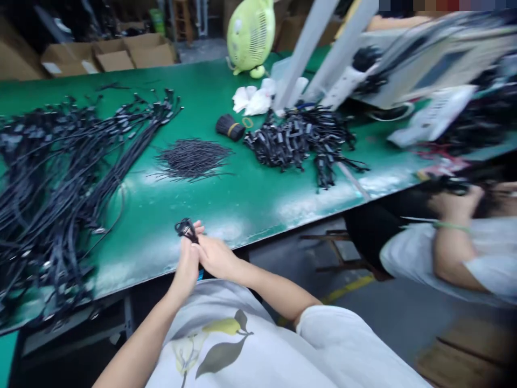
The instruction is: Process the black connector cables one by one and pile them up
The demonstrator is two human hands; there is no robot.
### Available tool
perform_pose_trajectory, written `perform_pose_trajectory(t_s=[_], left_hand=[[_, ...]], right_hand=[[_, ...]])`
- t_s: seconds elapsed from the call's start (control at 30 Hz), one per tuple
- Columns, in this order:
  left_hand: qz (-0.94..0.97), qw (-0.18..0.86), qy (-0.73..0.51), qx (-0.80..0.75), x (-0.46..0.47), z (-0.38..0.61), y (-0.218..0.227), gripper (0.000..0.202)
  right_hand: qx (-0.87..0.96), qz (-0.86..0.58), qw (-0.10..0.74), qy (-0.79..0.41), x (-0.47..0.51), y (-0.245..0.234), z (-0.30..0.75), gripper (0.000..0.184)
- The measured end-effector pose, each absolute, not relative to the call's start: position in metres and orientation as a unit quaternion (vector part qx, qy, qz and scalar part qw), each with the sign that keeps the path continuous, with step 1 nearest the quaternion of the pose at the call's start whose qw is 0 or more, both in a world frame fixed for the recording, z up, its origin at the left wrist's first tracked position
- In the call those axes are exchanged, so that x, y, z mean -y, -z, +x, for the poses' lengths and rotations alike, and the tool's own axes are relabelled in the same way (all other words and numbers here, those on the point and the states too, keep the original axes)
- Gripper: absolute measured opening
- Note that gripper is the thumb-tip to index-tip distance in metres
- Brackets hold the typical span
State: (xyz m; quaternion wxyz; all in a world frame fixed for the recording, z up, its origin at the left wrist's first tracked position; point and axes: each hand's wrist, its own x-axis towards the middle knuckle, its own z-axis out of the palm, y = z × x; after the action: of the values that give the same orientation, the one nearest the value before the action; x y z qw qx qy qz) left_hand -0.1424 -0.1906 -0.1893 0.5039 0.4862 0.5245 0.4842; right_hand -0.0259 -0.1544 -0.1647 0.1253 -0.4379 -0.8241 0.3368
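Close to the table's front edge, my left hand (pixel 188 268) and my right hand (pixel 217 255) are together, both closed around a small coiled black cable (pixel 185 227). Its loops stick out past my fingers, and the rest of it is hidden between my palms. Beyond my hands lies a loose pile of short black ties (pixel 194 158) on the green table (pixel 149 210). To the left spreads a large heap of long black cables (pixel 76 178) with connector ends. On the right is a pile of bundled black cables (pixel 286 141).
A banded bundle of black ties (pixel 229 127) lies near crumpled white paper (pixel 254 99). A green fan (pixel 251 36) stands at the back, by grey posts (pixel 305 51). Cardboard boxes (pixel 133 51) are behind the table. At right, a co-worker's hand (pixel 456 202) holds something dark.
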Motion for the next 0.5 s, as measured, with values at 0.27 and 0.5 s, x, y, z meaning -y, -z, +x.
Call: perform_pose_trajectory(t_s=[0.27, 0.5], left_hand=[[0.493, 0.495, -0.394, -0.597, 0.188, -0.189, 0.204, 0.056], [0.567, 0.413, -0.335, -0.629, 0.200, -0.193, 0.215, 0.045]], right_hand=[[0.726, -0.683, 0.033, -0.071, 0.090, 0.142, 0.117, 0.026], [0.520, -0.849, 0.011, 0.094, 0.020, 0.110, 0.244, 0.045]])
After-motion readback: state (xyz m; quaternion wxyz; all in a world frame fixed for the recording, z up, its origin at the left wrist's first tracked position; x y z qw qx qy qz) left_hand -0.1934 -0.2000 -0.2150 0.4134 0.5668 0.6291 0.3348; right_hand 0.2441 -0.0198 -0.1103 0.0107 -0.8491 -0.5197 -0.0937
